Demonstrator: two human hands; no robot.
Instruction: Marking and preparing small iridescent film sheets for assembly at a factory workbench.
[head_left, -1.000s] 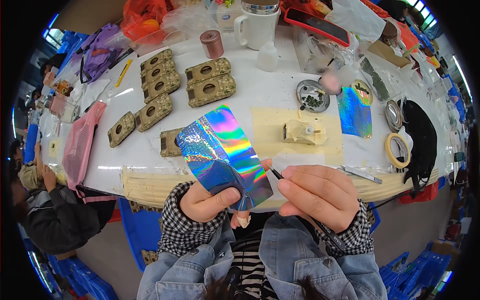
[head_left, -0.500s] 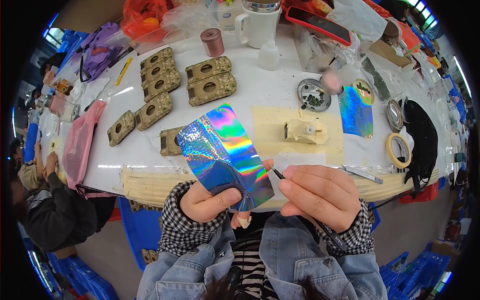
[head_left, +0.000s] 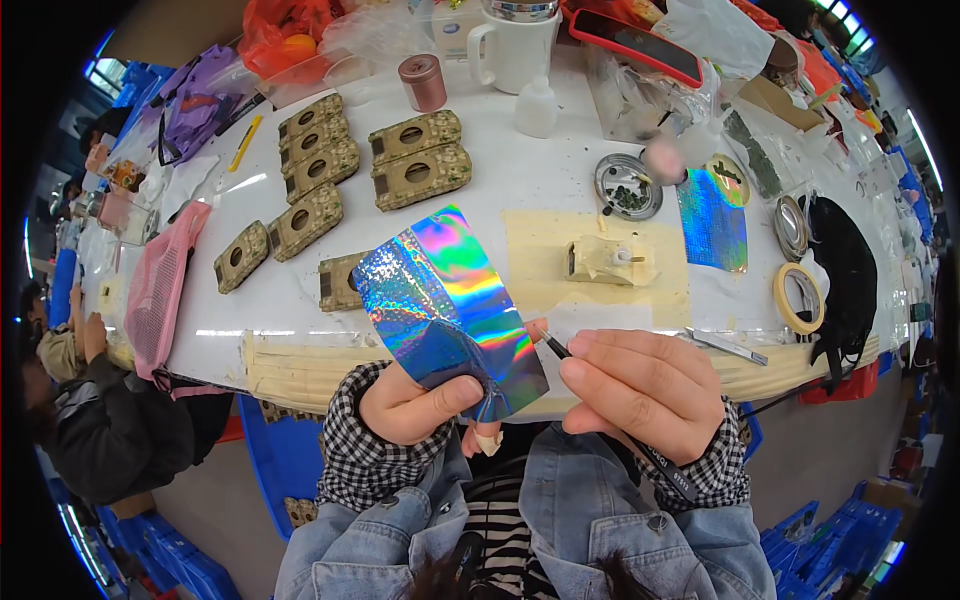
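Note:
Pinched under the thumb of my left hand (head_left: 425, 408), a shiny holographic sheet (head_left: 450, 300) tilts up over the table edge, creased near the thumb. A fingertip of that hand shows past the sheet's right edge, and another finger wears a pale wrap. My right hand (head_left: 648, 390) is closed round slim black tweezers (head_left: 668, 475), their tip close to that fingertip and the sheet's edge. Whether the tip grips anything is too small to tell. Behind the sheet, a camouflage model hull (head_left: 338, 283) is partly hidden. A tape-covered model part (head_left: 605, 262) rests to the right.
Several camouflage hulls with round holes (head_left: 420, 180) stand at the back left. To the right are a tin of dark bits (head_left: 628, 188), another holographic sheet (head_left: 712, 225), a tape roll (head_left: 797, 298) and a knife (head_left: 730, 347). A white mug (head_left: 518, 55) stands behind.

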